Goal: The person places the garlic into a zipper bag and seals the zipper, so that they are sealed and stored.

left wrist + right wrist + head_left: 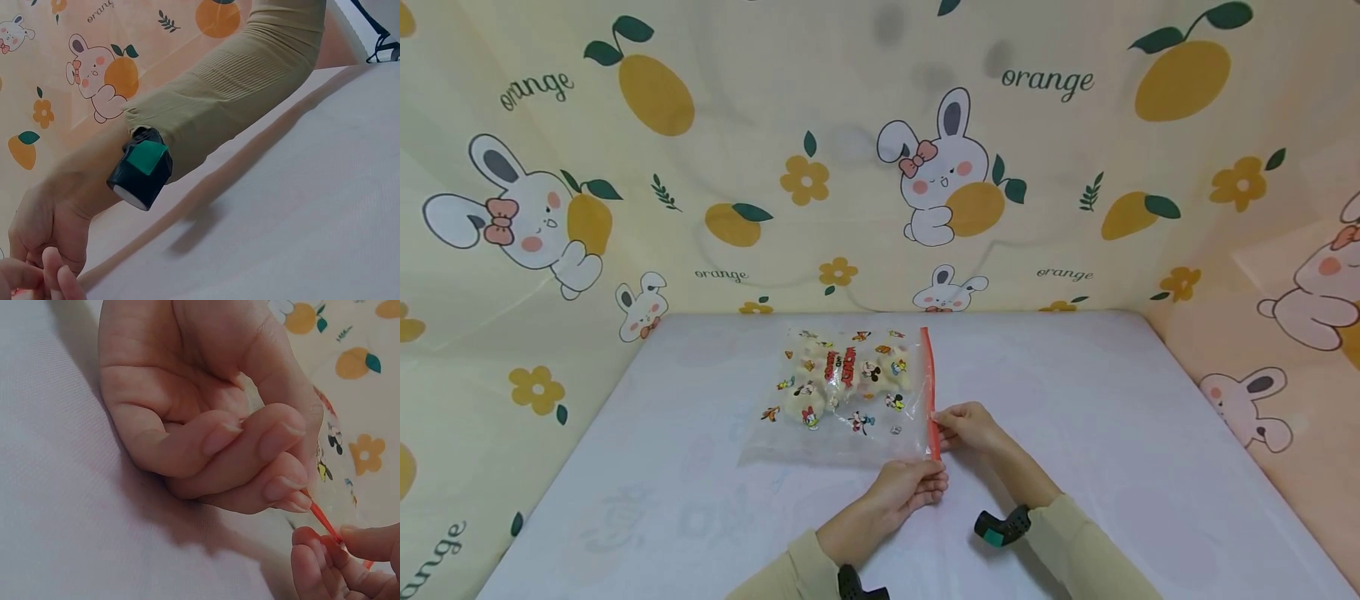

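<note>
A clear plastic zip bag (865,442) printed with small cartoon figures lies flat on the table, its red zip edge (928,375) on the right side. Several pale, rounded lumps (805,404) show through the plastic. At the near corner my left hand (898,492) pinches the red edge between thumb and fingers. Slightly farther up, my right hand (973,429) grips the same edge. In the right wrist view, the red strip (324,520) runs from the curled right hand (200,419) to the left hand (344,562). The left wrist view shows my right hand (53,225) beside the left fingertips (53,275).
The white-covered table (1112,433) extends around the bag. A curtain (850,100) printed with rabbits and oranges rises at the back and both sides. A black wrist camera (1003,527) sits at my right cuff, above the table.
</note>
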The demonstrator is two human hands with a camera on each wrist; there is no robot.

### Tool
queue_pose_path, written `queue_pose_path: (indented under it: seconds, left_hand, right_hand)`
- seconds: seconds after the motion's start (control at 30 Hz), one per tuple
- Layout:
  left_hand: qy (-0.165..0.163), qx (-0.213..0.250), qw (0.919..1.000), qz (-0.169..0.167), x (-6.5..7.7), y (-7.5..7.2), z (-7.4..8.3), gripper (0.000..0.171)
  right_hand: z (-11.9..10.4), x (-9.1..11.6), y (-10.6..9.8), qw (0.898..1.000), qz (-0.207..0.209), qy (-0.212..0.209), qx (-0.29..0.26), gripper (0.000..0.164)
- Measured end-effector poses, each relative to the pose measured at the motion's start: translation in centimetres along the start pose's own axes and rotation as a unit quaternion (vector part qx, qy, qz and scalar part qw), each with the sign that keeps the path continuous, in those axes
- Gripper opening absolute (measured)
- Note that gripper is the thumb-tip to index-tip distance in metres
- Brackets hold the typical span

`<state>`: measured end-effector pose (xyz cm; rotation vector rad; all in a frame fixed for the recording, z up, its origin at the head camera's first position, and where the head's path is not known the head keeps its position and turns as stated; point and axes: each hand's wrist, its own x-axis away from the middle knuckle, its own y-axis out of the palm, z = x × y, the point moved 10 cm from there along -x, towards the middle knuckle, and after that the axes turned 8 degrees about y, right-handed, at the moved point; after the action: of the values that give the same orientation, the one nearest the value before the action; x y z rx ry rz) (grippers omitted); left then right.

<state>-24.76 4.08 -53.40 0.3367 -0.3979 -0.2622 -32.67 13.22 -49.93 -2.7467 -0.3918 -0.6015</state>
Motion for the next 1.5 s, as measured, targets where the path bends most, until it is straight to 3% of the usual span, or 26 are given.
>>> queue_pose_path:
  seconds: [1.5]
  left_hand:
    - [-0.002, -0.003, 1.0000, 0.005, 0.1, 0.0, 0.0, 0.028]
  right_hand:
    - [0.0, -1.7, -0.8, 0.997, 0.032, 0.045, -0.044, 0.036]
